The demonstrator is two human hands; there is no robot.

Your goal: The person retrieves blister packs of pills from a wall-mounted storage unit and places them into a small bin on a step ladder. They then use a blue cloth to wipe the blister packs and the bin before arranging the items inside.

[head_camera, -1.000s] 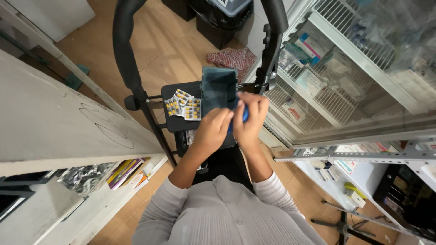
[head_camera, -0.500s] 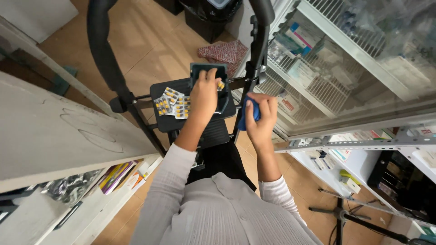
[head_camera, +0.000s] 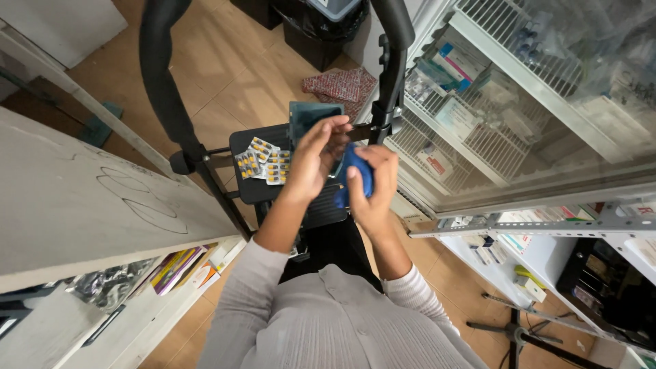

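My left hand (head_camera: 316,156) reaches forward with its fingers on the rim of a dark teal box (head_camera: 311,116), which stands on the black step of a small stepladder (head_camera: 249,188). Just to the right, my right hand (head_camera: 372,188) is closed around a blue object (head_camera: 357,169) and touches the left hand. Several yellow-and-orange blister packs (head_camera: 263,162) lie on the step to the left of the box.
The black ladder rails (head_camera: 164,89) rise on both sides. A glass-door cabinet with wire shelves of medicine boxes (head_camera: 471,89) stands to the right. A pale counter (head_camera: 75,205) runs along the left, with packets on a shelf below. A red patterned cloth (head_camera: 342,85) lies on the wooden floor.
My left hand has drawn back from the top of the teal box to its near rim. My right hand, still holding the blue object, has moved in against the left hand.
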